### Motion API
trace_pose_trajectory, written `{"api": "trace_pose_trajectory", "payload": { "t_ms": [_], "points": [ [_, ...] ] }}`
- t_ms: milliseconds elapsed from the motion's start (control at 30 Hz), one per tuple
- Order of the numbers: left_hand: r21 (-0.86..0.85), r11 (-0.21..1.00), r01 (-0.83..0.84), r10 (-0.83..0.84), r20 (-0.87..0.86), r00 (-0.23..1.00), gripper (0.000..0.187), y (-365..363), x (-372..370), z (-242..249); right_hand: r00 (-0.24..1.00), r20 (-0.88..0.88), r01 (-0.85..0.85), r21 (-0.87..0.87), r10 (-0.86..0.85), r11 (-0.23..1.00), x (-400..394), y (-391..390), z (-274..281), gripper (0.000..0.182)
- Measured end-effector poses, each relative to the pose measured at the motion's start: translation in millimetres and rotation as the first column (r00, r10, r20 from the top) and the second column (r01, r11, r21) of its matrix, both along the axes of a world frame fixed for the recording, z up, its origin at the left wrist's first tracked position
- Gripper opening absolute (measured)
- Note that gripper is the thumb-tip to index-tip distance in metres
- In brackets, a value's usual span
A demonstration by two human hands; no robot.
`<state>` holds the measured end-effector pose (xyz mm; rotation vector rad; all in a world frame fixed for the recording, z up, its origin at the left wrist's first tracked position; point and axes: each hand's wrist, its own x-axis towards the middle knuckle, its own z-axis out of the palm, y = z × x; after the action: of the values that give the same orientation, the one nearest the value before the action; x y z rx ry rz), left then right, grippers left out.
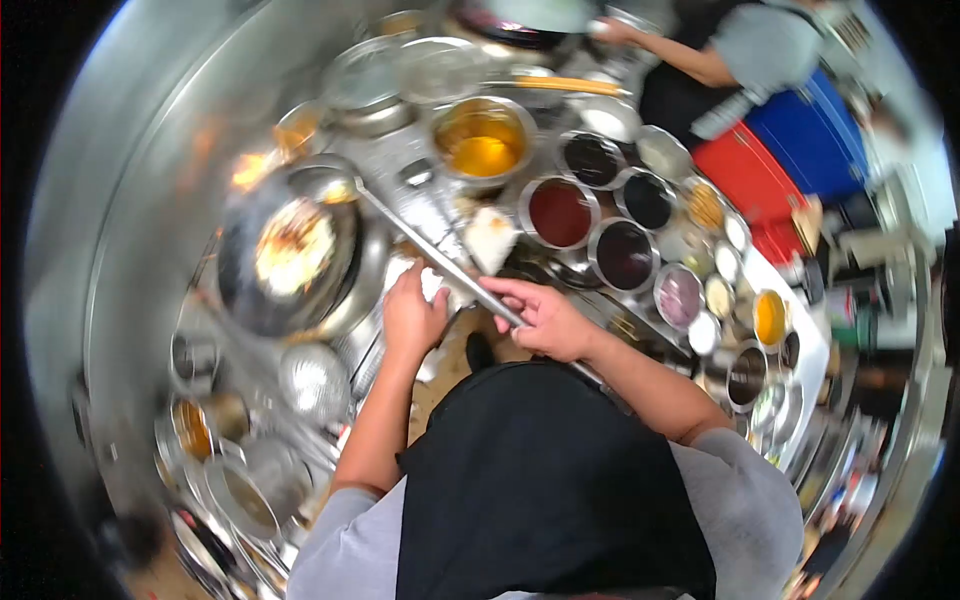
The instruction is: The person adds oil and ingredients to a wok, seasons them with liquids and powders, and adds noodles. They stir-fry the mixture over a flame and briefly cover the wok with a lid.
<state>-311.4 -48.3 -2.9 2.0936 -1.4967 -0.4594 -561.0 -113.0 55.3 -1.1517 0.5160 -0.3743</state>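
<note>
My right hand (545, 318) is wrapped round the long metal handle of a ladle (325, 182). The ladle's bowl is over the far edge of a dark wok (240, 290). In the wok lies a pale, browned food (296, 248), blurred, with flames (250, 170) beyond it. My left hand (413, 315) is closed near the wok's right side, on what looks like a white cloth (427, 278). Whether it also grips the wok is hidden.
A pot of yellow-orange liquid (485, 145) stands ahead, with dark sauce containers (562, 212) to its right. A wire strainer (314, 382) and metal pots (240, 500) are at left. Another person's arm (670, 55) reaches in at upper right.
</note>
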Motion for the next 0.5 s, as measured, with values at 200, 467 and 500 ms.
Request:
{"api": "trace_pose_trajectory", "payload": {
  "t_ms": [200, 467, 500],
  "points": [
    [-0.029, 0.921, 0.390, -0.391, -0.082, 0.917, 0.048, -104.8, -115.7, -8.9, 0.923, 0.073, 0.350, 0.254, -0.379, 0.902, -159.7, 25.5, 64.2, 0.093],
    [-0.141, 0.740, 0.657, -0.668, -0.040, 0.743, 0.053, -297.9, -326.3, -38.1, 0.501, 0.010, 0.836, 0.253, -0.865, 0.487, -315.1, 101.1, 52.4, 0.090],
    [-0.162, 0.700, 0.696, -0.700, 0.037, 0.713, 0.057, -324.3, -353.9, -48.9, 0.454, 0.002, 0.865, 0.240, -0.891, 0.441, -325.5, 106.0, 46.5, 0.091]
  ]
}}
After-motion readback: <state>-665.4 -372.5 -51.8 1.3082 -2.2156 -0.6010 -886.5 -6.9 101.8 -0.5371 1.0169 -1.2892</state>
